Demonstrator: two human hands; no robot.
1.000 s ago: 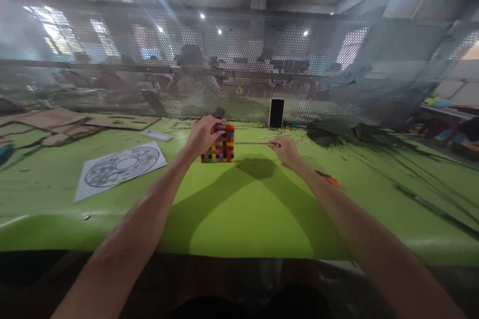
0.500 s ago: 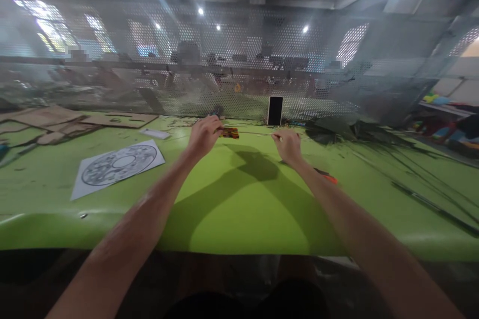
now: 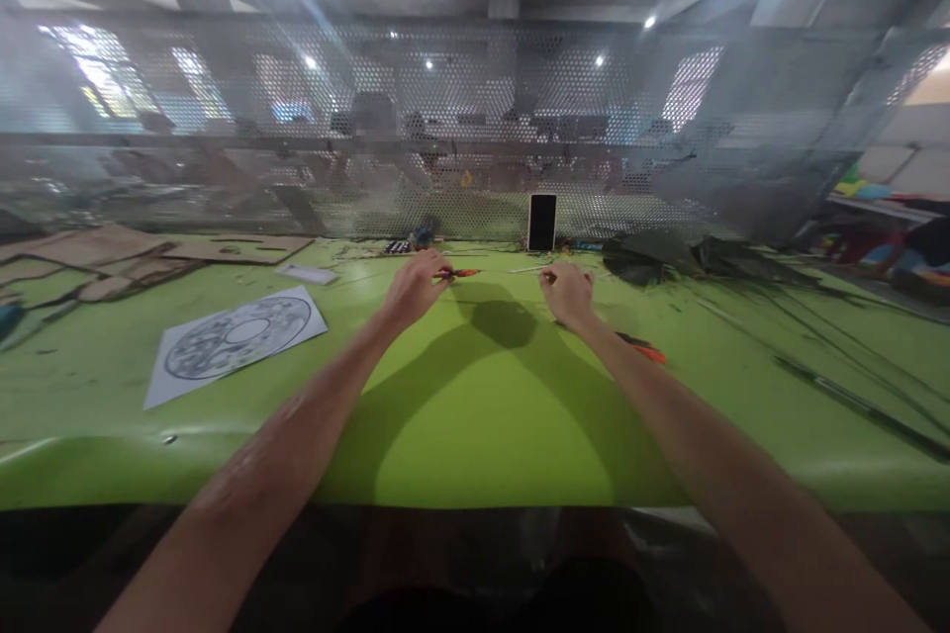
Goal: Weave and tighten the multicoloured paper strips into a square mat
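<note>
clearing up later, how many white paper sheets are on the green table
2. A large printed sheet with a circular pattern lies at the left; a small white slip lies farther back, beside the cardboard. Others may be hidden.

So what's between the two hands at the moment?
Head view: a flat multicoloured piece held edge-on by the left hand, a thin stick in the right hand, otherwise shadowed green mat.

I see coloured panel (image 3: 460, 272) lying near flat, edge-on, thin red-orange sliver, low over far green table (image 3: 475, 396), pinched in left hand (image 3: 416, 289). Thin pale strip (image 3: 528, 269) level, pinched in right hand (image 3: 568, 294).
</note>
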